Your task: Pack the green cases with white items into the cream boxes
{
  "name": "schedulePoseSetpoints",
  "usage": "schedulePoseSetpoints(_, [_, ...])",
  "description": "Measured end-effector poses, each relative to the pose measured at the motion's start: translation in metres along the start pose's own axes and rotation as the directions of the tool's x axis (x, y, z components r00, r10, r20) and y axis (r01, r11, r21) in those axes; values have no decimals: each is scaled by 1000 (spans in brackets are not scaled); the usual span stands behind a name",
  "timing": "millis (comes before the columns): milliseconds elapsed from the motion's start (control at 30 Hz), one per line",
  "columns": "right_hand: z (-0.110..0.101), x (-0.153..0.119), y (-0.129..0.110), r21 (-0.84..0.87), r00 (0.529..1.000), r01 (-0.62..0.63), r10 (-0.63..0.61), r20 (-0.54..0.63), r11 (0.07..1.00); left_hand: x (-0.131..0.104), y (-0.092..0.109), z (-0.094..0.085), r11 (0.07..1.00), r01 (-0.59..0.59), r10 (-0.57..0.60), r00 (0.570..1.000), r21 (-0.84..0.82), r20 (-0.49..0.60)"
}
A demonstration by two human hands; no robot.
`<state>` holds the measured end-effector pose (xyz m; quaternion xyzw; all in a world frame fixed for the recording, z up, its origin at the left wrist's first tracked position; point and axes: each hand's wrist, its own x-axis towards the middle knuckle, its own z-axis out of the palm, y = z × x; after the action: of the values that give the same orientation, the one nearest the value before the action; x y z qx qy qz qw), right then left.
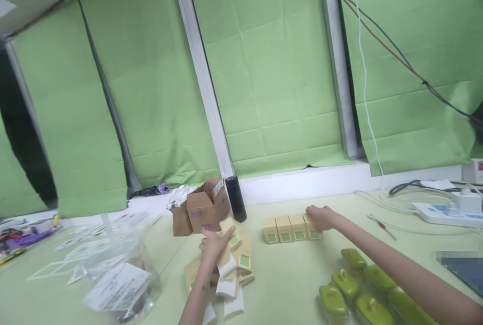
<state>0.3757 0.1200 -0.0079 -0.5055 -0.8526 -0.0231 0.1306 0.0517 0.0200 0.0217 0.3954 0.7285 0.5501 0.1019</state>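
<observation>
My left hand (216, 242) is closed on a small kraft paper box (228, 226) with a green square on its front, above a loose pile. That pile holds flattened kraft boxes (244, 260) with green squares and white flaps (234, 307). To the right, several kraft boxes (285, 228) stand upright side by side in a row, green squares facing me. My right hand (321, 217) grips the box (310, 228) at the right end of that row, its fingers over the top and side.
Behind the pile stand an open brown carton (206, 210) and a black cylinder (236, 199). Containers with green lids (373, 310) sit under my right forearm. A clear plastic bag (124, 279) lies at left. At right are a power strip (445, 213) and a red-handled tool (382, 226).
</observation>
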Motion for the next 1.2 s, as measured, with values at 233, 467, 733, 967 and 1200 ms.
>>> schedulePoseSetpoints(233, [-40, -61, -7, 183, 998, 68, -64, -29, 981, -70, 20, 24, 945, -298, 324, 907, -133, 269])
schedulePoseSetpoints(467, [-36, -112, -50, 194, 939, 218, -152, -307, 957, -155, 29, 62, 836, -412, 548, 604, -362, 578])
schedulePoseSetpoints(733, [-48, -119, -64, 362, 952, 298, -251, -173, 883, -146, 9, 55, 713, -683, 660, 576, -160, 482])
schedulePoseSetpoints(967, [-21, -105, -73, -84, 885, 288, -299, -358, 954, -147, 6, 59, 533, -839, 751, 407, -113, 519])
schedulePoseSetpoints(1200, [-17, -93, -39, 273, 953, 156, -71, -296, 949, -125, 4, 51, 836, -542, 493, 673, -86, 551])
